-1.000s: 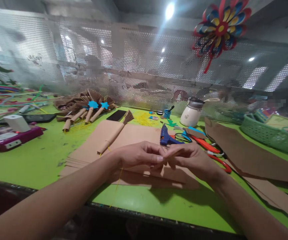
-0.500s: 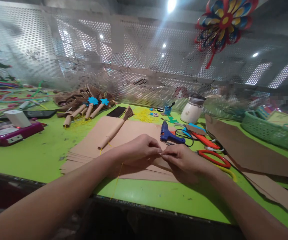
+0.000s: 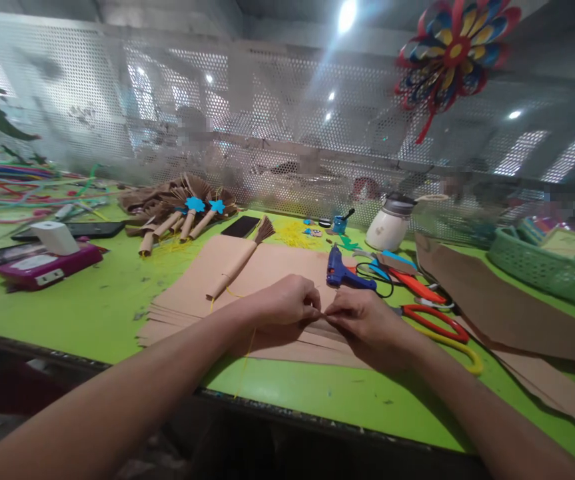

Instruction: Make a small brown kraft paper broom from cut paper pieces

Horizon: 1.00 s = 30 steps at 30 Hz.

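Observation:
My left hand (image 3: 292, 300) and my right hand (image 3: 362, 313) meet over the front of a stack of brown paper sheets (image 3: 192, 277). Both are closed, with fingertips pinching a piece of brown paper (image 3: 328, 325) that seems rolled or folded; my fingers cover most of it. Left of my hands, a rolled paper tube with a fringed end (image 3: 234, 267) lies slanted on the stack. A yellow strand (image 3: 248, 353) hangs below my left forearm. Just beyond my right hand rests a blue glue gun (image 3: 344, 272). Scissors with red and yellow handles (image 3: 437, 323) lie right of it.
Finished-looking paper tubes with blue flowers (image 3: 194, 205) are piled at the back left. A purple box (image 3: 50, 267) bears a white charger (image 3: 56, 238). Behind stand a white jar (image 3: 387, 223) and a green basket (image 3: 542, 267). Brown paper (image 3: 497, 307) covers the right side.
The whole view has shifted slightly, so things appear a little farther right. Both hands keep pinching the brown paper, and my fingertips have moved only slightly.

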Tool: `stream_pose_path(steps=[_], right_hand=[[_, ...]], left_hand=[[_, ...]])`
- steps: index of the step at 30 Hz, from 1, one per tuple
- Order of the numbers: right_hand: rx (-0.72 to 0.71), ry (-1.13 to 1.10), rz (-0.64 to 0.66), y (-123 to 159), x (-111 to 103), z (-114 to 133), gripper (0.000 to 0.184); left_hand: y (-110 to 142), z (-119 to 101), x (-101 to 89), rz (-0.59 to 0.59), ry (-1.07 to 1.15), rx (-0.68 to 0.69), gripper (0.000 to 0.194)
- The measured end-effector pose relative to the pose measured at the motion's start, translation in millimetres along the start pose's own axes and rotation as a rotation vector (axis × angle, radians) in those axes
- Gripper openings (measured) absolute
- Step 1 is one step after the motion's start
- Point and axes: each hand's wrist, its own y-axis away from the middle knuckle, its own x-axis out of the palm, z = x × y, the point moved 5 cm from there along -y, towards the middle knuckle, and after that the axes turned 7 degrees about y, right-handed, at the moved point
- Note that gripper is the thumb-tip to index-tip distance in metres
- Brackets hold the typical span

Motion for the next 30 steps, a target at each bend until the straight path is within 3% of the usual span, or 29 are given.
stream_pose_path(steps=[30], right_hand=[[-0.036,0.301,0.033,9,-6,19,0.015]], left_hand=[[7,-11,3.8,-0.068,-0.242,0.141,0.010]])
